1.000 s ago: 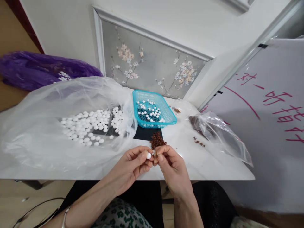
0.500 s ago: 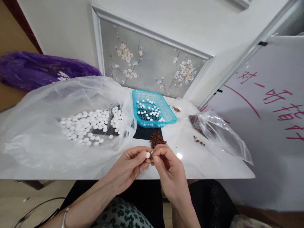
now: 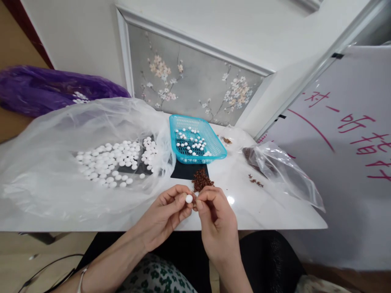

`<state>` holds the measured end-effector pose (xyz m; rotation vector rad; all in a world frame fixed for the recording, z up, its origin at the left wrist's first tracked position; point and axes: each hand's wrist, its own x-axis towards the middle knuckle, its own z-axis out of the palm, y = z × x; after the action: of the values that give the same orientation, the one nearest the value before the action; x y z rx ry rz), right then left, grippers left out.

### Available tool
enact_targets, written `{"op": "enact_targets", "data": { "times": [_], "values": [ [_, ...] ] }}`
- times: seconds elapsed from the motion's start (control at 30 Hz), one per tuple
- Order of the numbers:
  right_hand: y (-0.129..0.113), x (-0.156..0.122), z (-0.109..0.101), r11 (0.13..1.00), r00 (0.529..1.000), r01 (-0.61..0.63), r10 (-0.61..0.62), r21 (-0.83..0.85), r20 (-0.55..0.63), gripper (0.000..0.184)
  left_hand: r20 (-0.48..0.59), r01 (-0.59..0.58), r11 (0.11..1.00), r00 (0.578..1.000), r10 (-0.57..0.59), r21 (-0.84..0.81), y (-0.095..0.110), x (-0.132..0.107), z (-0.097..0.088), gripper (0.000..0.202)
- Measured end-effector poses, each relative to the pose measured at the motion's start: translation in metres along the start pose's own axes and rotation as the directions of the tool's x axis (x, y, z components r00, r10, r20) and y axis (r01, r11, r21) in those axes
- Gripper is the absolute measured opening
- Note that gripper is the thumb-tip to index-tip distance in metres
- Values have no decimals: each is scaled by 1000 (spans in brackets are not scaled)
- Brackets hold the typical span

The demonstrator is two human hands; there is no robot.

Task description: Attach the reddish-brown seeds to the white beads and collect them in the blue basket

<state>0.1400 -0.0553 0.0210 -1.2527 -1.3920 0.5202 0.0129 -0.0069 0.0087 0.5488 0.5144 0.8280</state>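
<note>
My left hand [image 3: 169,213] pinches a small white ball [image 3: 189,199] between thumb and fingers, above the table's front edge. Right beside it, my right hand [image 3: 218,217] is closed in a pinch, its fingertips almost against the ball. A bit of white shows at those right fingertips, but what they grip is too small and covered to name. Just behind both hands lies a heap of small reddish-brown pieces [image 3: 202,179]. A blue plastic basket [image 3: 221,152] holding several white balls stands beyond the heap, on a dark flat sheet [image 3: 183,171].
To the left spreads a large clear plastic bag [image 3: 45,175] with many white balls in its mouth. Behind it is a purple bag [image 3: 39,87]. On the right lie a clear bag [image 3: 293,179] and a few loose brown pieces [image 3: 255,181]. A whiteboard [image 3: 345,195] leans at right.
The right hand has drawn back very slightly from the ball, and more of the ball shows in the left fingers. The other things stay where they were.
</note>
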Motion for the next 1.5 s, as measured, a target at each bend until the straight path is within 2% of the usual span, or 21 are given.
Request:
{"op": "enact_targets", "data": {
  "times": [0.5,1.1,1.37,1.5],
  "values": [
    [-4,-1,4,979,992,106,-117,-177,-54,16,31,-35,999,999,34,25,-2,0,-3,5],
    [-4,1,7,971,988,127,-142,-203,-58,18,-39,-55,996,998,57,67,-4,0,-4,8],
    [-4,2,7,975,994,95,-103,-200,-31,16,-56,-47,996,997,51,72,-3,1,-3,10],
    [1,1,7,993,1000,12,-15,-117,-26,9,-62,-42,997,997,47,68,-4,3,-4,11]
  ]
}}
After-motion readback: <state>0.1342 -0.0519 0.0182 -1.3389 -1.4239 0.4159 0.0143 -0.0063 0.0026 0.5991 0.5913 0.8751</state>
